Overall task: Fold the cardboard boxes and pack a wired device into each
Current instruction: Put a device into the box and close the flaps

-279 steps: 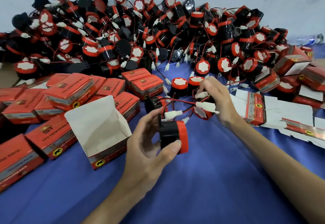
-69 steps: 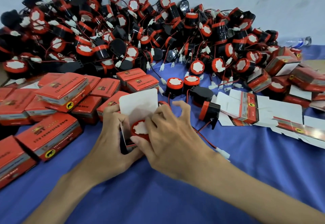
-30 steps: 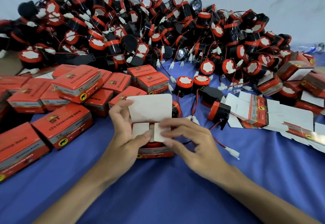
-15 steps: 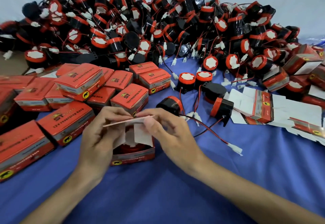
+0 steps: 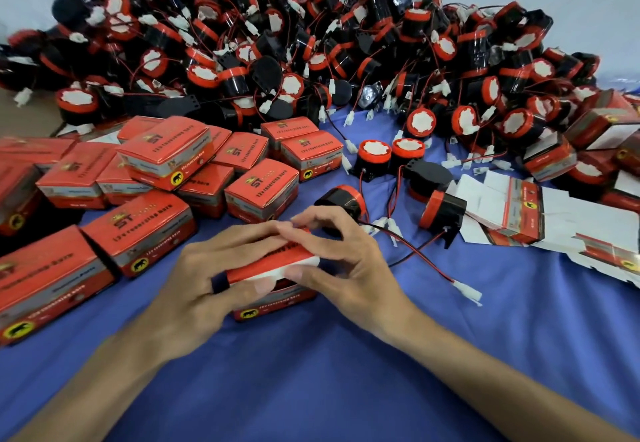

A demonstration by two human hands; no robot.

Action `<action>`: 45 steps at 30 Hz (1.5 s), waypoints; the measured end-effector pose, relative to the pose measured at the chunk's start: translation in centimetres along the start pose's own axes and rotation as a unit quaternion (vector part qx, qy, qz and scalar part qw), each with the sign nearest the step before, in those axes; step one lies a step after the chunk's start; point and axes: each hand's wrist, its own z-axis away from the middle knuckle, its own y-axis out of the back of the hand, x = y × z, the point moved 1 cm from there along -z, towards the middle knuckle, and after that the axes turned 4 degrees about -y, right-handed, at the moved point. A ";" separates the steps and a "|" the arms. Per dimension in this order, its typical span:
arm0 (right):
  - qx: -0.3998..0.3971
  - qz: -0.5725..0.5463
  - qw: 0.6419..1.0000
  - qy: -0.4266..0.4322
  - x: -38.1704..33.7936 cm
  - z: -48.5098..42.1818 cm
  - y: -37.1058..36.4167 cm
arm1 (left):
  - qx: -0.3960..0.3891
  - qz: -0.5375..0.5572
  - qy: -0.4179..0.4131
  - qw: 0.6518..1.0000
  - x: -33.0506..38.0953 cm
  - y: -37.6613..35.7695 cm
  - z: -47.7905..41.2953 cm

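Observation:
A small red cardboard box (image 5: pixel 277 297) stands on the blue cloth in front of me. Its red lid is folded almost flat, and a white tuck flap shows at the front edge. My left hand (image 5: pixel 204 282) lies across the lid with the thumb at the front, pinching it. My right hand (image 5: pixel 346 261) holds the lid's right end, thumb on the white flap and fingers curled on top. The wired device inside is hidden. Two loose black and red devices (image 5: pixel 443 213) (image 5: pixel 343 200) lie just behind, trailing red and black wires.
A big heap of black and red wired devices (image 5: pixel 311 43) fills the back. Several closed red boxes (image 5: pixel 145 233) crowd the left. Flat unfolded boxes (image 5: pixel 512 213) lie at the right. A wire with a white connector (image 5: pixel 467 292) crosses the cloth (image 5: pixel 346 379) by my right wrist.
The device went into the box. Both hands folded in the white side flaps, then brought the upright lid down over the opening. The camera has moved closer.

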 end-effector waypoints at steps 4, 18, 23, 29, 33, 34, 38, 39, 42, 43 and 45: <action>-0.015 0.042 0.998 0.054 0.0 0.3 -0.2 | -0.025 -0.111 -0.069 0.991 -0.3 0.3 0.1; -0.126 0.051 0.990 0.049 0.4 -0.2 1.8 | -0.041 -0.158 -0.123 0.979 -1.1 0.4 0.5; -0.051 0.120 0.980 0.147 0.4 0.0 1.2 | -0.055 -0.189 -0.146 0.970 -1.2 0.2 0.5; -0.047 0.222 0.950 0.214 0.3 0.3 0.7 | -0.035 -0.234 -0.175 0.956 -1.1 0.0 0.4; -0.098 0.245 0.939 0.219 0.3 0.4 1.5 | -0.044 -0.255 -0.191 0.947 -1.0 -0.2 0.5; -0.101 0.258 0.935 0.220 0.3 0.6 1.5 | -0.046 -0.268 -0.200 0.941 -0.9 -0.2 0.4; -0.085 0.325 0.917 0.214 0.2 1.3 1.2 | -0.044 -0.322 -0.209 0.922 -1.0 -0.3 0.8; -0.087 0.328 0.917 0.210 0.1 1.3 1.3 | -0.048 -0.327 -0.207 0.921 -1.0 -0.4 1.0; -0.094 0.329 0.912 0.225 -0.6 1.0 2.3 | -0.050 -0.330 -0.204 0.920 -0.9 -0.5 1.4; -0.060 0.319 0.916 0.234 -0.8 0.7 3.0 | -0.044 -0.332 -0.203 0.920 -0.8 -0.4 1.4; 0.093 0.288 0.923 0.237 -0.7 -0.1 5.0 | -0.015 -0.354 -0.202 0.913 -0.8 -0.1 1.3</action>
